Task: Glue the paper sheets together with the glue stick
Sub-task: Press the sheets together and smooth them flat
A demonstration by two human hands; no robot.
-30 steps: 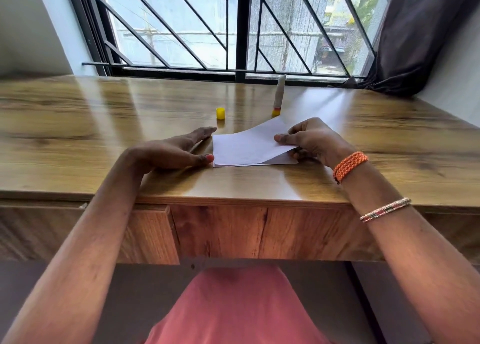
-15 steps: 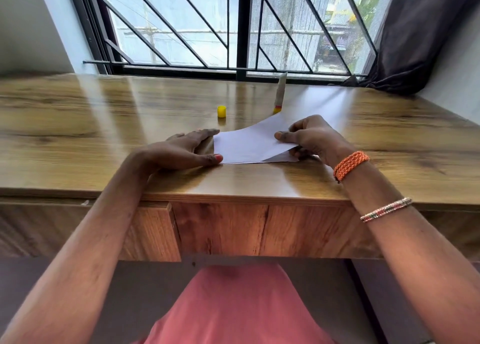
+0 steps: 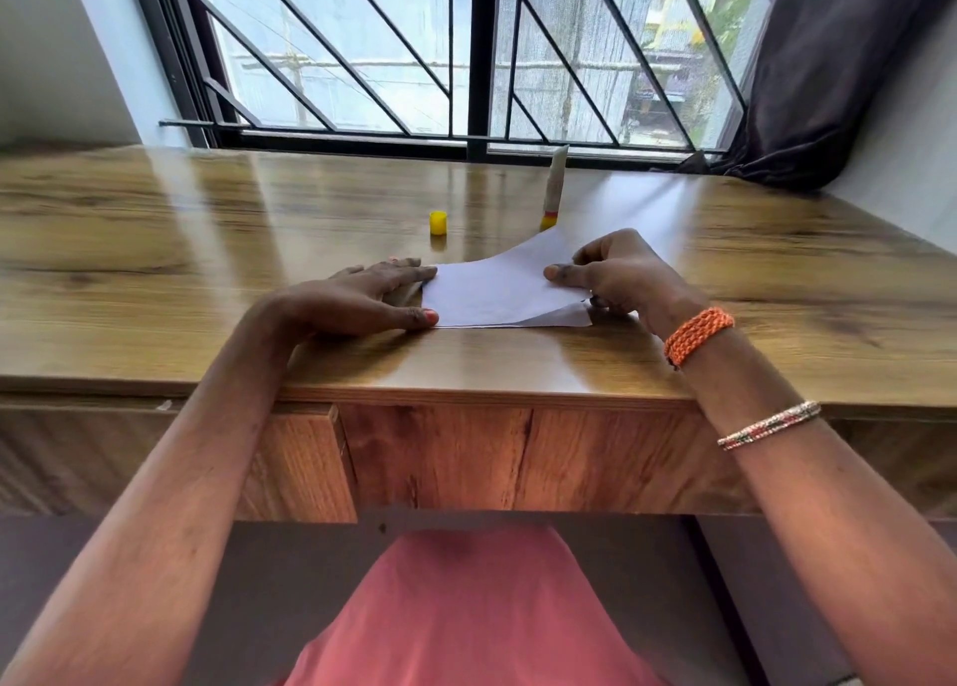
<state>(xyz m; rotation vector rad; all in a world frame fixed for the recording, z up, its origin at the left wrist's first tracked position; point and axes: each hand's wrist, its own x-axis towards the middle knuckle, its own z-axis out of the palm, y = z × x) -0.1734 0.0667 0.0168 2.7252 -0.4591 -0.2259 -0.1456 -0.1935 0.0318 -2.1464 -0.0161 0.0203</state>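
Two white paper sheets (image 3: 497, 292) lie one on the other near the front of the wooden desk (image 3: 155, 271). My right hand (image 3: 621, 276) pinches the upper sheet's right side and holds it lifted, so a gap shows above the lower sheet (image 3: 564, 318). My left hand (image 3: 362, 297) rests flat with fingers spread on the sheets' left edge. Behind the paper the glue stick (image 3: 554, 188) stands with its tip down. Its yellow cap (image 3: 438, 222) sits apart to the left.
A barred window (image 3: 466, 64) runs along the desk's far edge. A dark curtain (image 3: 839, 64) hangs at the back right. The desk's front edge with drawer fronts (image 3: 435, 452) lies just below my wrists.
The upper sheet's right side has been raised a little higher by my right hand. My left hand has slid slightly right and flattened on the paper's left edge.
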